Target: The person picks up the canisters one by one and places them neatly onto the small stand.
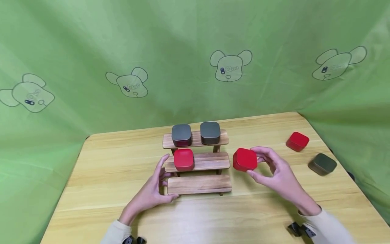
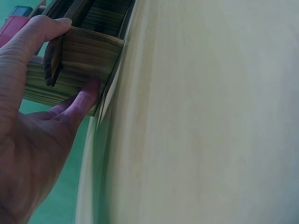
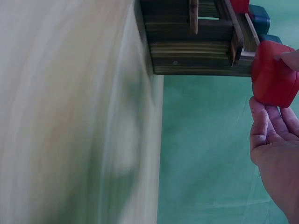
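Note:
A three-step wooden stand point(image 1: 199, 184) stands on the table. My left hand point(image 1: 152, 191) holds its left end, thumb at the bottom step's front corner and fingers along the side; the left wrist view shows the fingertips against the wood. Just right of the middle step, my right hand point(image 1: 275, 173) pinches a red tin point(image 1: 245, 159) between thumb and fingers, raised off the table. Another red tin point(image 1: 183, 160) sits on the left of the middle step. Two dark grey tins, one left point(image 1: 181, 135) and one right point(image 1: 210, 133), occupy the top step.
On the table's right side lie a red tin point(image 1: 297, 141) and a dark grey tin point(image 1: 322, 164), near the edge. A green curtain point(image 1: 182, 95) with mouse-head outlines hangs behind and beside the wooden table point(image 1: 122, 162).

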Motion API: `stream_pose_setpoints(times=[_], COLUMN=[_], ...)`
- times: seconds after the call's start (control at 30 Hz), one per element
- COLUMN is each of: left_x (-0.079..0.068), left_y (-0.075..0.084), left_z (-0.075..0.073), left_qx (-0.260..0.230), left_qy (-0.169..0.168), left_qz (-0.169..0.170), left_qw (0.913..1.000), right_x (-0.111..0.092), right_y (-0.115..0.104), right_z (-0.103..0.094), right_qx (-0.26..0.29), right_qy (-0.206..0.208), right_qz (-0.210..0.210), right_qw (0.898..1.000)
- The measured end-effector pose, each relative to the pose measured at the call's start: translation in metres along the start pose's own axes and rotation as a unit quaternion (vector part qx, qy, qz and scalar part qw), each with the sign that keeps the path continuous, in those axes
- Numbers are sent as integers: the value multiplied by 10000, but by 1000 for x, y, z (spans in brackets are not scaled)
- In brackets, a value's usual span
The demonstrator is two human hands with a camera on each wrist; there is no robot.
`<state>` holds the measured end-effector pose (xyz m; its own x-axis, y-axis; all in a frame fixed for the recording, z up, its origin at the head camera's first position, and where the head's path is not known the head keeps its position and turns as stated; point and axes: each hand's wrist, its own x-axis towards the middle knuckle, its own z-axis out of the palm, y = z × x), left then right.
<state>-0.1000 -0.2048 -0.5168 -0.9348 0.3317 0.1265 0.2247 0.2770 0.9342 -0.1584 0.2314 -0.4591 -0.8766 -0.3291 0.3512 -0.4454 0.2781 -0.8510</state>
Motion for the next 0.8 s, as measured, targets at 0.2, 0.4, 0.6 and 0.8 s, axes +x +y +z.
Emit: stream_pose_setpoints(times=[0.2,0.4,0.6,0.8], left_x=[0,-1,0,1], left_y=[-1,0,-1,-3], left_z=[1,-1,-2,-1], left_qx=[8,54,45,13], left_qy=[-51,-3,-18,-25], left_qz=[-75,-105,-5,19], left_qw=[10000,9999,10000,10000], right_x=[4,12,18,22], right_y=[-9,-13,-16,-20], right_z=[10,19,27,35], right_qx=[30,123,94,-90], right_qy=[-29,-180,-296,-305], right_qz=[-107,-315,-466,-591], right_qw=[9999,9993,9984,9977])
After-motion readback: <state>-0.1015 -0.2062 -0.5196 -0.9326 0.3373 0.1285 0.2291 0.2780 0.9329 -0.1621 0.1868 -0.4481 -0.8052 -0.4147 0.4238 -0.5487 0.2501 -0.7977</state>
